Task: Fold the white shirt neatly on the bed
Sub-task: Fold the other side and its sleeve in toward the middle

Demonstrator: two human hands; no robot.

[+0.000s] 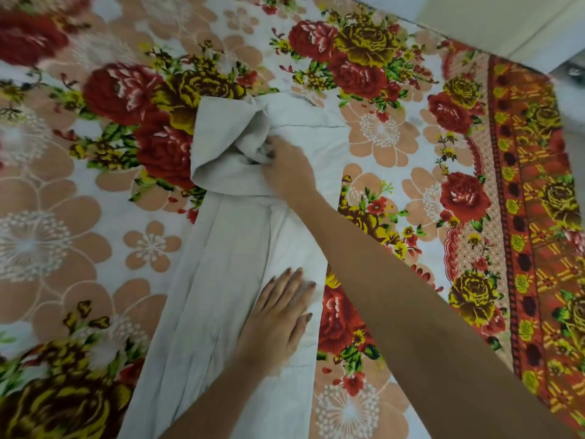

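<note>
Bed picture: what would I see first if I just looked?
The bright flowered bedsheet, with big red roses, fills the picture. Down the middle lies a long white shirt, bunched up at its far end. The left hand presses flat on it near us, and the right hand grips the bunched part.
</note>
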